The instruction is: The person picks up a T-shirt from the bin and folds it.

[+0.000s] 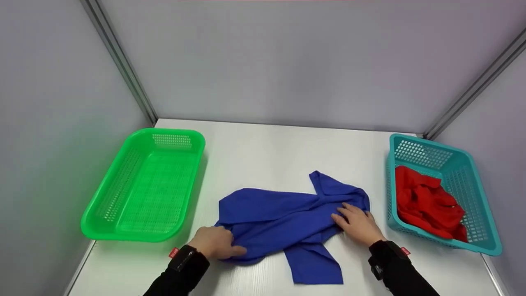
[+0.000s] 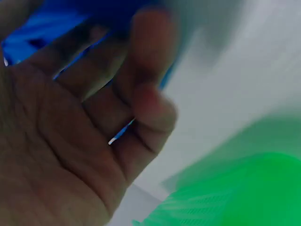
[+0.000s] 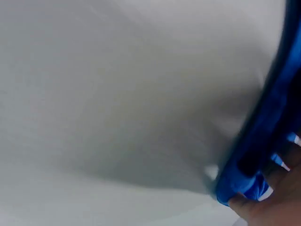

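A blue garment (image 1: 271, 222) lies loosely bunched across the white table, with one sleeve-like flap (image 1: 314, 263) toward the near edge and another at the back. At its left end my left hand (image 1: 214, 242) touches the cloth, thumb stretched over it. The left wrist view shows that hand's palm and loosely bent fingers (image 2: 153, 113), with blue cloth beyond them. My right hand (image 1: 358, 224) rests on the right part of the garment, fingers spread. In the right wrist view its fingertips lie at a fold of the blue cloth (image 3: 233, 181).
At the left stands a bright green basket (image 1: 88, 222) with nothing in it. A teal basket (image 1: 491, 230) at the right holds red cloth (image 1: 429, 203). Grey panels (image 1: 279, 61) enclose the table (image 1: 254, 152) at the back and both sides.
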`<state>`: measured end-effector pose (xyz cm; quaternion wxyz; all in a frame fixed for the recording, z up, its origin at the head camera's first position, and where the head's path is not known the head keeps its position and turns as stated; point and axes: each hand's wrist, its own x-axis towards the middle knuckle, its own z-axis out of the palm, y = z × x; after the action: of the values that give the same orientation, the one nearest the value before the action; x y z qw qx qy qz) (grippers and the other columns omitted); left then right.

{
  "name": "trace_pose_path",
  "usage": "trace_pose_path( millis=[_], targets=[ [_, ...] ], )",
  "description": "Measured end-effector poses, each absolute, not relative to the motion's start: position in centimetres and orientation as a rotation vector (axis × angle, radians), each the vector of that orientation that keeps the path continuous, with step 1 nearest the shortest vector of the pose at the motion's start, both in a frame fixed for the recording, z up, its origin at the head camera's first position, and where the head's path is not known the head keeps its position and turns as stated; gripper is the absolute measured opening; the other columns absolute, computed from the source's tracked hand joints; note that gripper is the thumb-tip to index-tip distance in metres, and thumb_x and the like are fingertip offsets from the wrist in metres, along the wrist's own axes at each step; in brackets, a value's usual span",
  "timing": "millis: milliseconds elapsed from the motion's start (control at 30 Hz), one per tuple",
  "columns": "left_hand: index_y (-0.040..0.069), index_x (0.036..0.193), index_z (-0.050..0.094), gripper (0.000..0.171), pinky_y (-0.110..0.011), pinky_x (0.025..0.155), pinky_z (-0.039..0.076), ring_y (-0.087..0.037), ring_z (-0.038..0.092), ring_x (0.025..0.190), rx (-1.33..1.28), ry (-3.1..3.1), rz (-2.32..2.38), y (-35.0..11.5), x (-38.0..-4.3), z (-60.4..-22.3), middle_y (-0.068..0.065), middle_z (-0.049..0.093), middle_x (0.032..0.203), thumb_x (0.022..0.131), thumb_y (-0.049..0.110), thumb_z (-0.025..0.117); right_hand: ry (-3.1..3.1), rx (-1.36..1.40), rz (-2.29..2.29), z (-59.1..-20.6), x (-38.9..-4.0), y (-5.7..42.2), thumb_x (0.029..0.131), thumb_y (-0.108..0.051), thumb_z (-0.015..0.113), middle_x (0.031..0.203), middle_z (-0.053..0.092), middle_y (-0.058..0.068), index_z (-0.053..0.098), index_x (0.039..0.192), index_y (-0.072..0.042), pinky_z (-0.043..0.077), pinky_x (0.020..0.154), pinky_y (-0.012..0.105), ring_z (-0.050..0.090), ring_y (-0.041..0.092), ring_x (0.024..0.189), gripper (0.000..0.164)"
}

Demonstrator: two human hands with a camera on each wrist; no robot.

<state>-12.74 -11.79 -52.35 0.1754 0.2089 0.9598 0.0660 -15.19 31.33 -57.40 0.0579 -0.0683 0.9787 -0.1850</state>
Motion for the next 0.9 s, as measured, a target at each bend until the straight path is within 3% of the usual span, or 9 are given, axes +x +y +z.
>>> trace_pose_path(
  millis=[67, 167, 200, 267, 333, 433, 567, 733, 900],
  targets=[
    [0.012, 0.068, 0.058, 0.047, -0.052, 0.063, 0.055, -0.029, 0.067, 0.067, 0.656, 2.819, 0.212, -11.5, -13.3, -52.6, -0.007, 0.065, 0.071, 0.095, 0.049, 0.069, 3.057, -0.245, -0.591, -57.2, -15.7, 31.2, 0.106, -0.034, 0.060, 0.131, 0.068, 0.021, 0.072, 0.125, -0.001, 0.036, 0.105, 0.071, 0.058, 0.046, 0.125, 0.041],
    [0.008, 0.091, 0.067, 0.023, -0.050, 0.064, 0.056, -0.034, 0.068, 0.079, 0.830, 3.061, 0.183, -11.2, -14.3, -54.0, -0.011, 0.068, 0.085, 0.094, 0.030, 0.075, 3.198, -0.344, -0.590, -57.2, -16.4, 30.8, 0.100, -0.017, 0.067, 0.124, 0.071, 0.022, 0.075, 0.115, 0.000, 0.042, 0.103, 0.065, 0.060, 0.048, 0.119, 0.024],
    [0.007, 0.102, 0.068, 0.022, -0.050, 0.068, 0.056, -0.036, 0.068, 0.087, 0.859, 3.115, 0.171, -11.3, -14.6, -54.5, -0.012, 0.069, 0.094, 0.091, 0.023, 0.078, 3.214, -0.384, -0.572, -57.2, -16.6, 30.6, 0.099, -0.012, 0.068, 0.130, 0.068, 0.024, 0.075, 0.116, 0.001, 0.042, 0.105, 0.065, 0.057, 0.050, 0.123, 0.022],
    [0.008, 0.125, 0.065, 0.041, -0.052, 0.077, 0.055, -0.040, 0.064, 0.104, 0.839, 3.151, 0.142, -11.4, -15.2, -55.4, -0.017, 0.066, 0.116, 0.087, 0.016, 0.081, 3.191, -0.441, -0.519, -57.3, -17.0, 30.1, 0.097, -0.008, 0.068, 0.145, 0.057, 0.026, 0.072, 0.122, 0.002, 0.037, 0.110, 0.068, 0.046, 0.056, 0.135, 0.027],
    [0.008, 0.134, 0.063, 0.049, -0.054, 0.078, 0.055, -0.043, 0.060, 0.109, 0.770, 3.124, 0.132, -11.4, -15.6, -56.0, -0.019, 0.061, 0.126, 0.088, 0.012, 0.079, 3.105, -0.454, -0.484, -57.4, -17.4, 29.7, 0.099, -0.010, 0.067, 0.158, 0.042, 0.027, 0.068, 0.131, 0.002, 0.030, 0.112, 0.073, 0.033, 0.060, 0.143, 0.034],
    [0.005, 0.122, 0.065, 0.032, -0.053, 0.067, 0.056, -0.042, 0.065, 0.095, 0.699, 3.098, 0.152, -11.4, -16.2, -56.5, -0.018, 0.063, 0.114, 0.091, 0.008, 0.073, 2.979, -0.375, -0.475, -57.6, -17.9, 29.1, 0.102, -0.015, 0.063, 0.164, 0.032, 0.027, 0.058, 0.143, 0.001, 0.029, 0.110, 0.076, 0.028, 0.062, 0.145, 0.044],
    [0.004, 0.098, 0.066, 0.005, -0.052, 0.057, 0.056, -0.037, 0.066, 0.074, 0.671, 3.114, 0.238, -11.4, -16.9, -56.5, -0.014, 0.062, 0.091, 0.094, 0.006, 0.069, 2.947, -0.258, -0.430, -57.5, -18.3, 28.9, 0.104, -0.019, 0.061, 0.160, 0.039, 0.028, 0.052, 0.149, 0.002, 0.036, 0.104, 0.076, 0.037, 0.059, 0.140, 0.050],
    [0.005, 0.082, 0.065, 0.012, -0.051, 0.058, 0.055, -0.037, 0.067, 0.068, 0.657, 3.178, 0.285, -11.7, -17.3, -56.2, -0.013, 0.063, 0.079, 0.093, 0.007, 0.068, 2.977, -0.161, -0.401, -57.3, -18.7, 28.9, 0.106, -0.024, 0.056, 0.159, 0.043, 0.022, 0.050, 0.150, 0.001, 0.036, 0.098, 0.071, 0.044, 0.051, 0.134, 0.051],
    [0.004, 0.083, 0.065, 0.011, -0.048, 0.059, 0.052, -0.034, 0.063, 0.070, 0.630, 3.350, 0.314, -11.9, -18.1, -54.7, -0.012, 0.062, 0.081, 0.088, 0.007, 0.075, 3.086, -0.082, -0.759, -56.5, -19.3, 29.6, 0.109, -0.015, 0.049, 0.156, 0.044, 0.024, 0.049, 0.150, 0.004, 0.034, 0.100, 0.067, 0.046, 0.048, 0.135, 0.045]
  ],
)
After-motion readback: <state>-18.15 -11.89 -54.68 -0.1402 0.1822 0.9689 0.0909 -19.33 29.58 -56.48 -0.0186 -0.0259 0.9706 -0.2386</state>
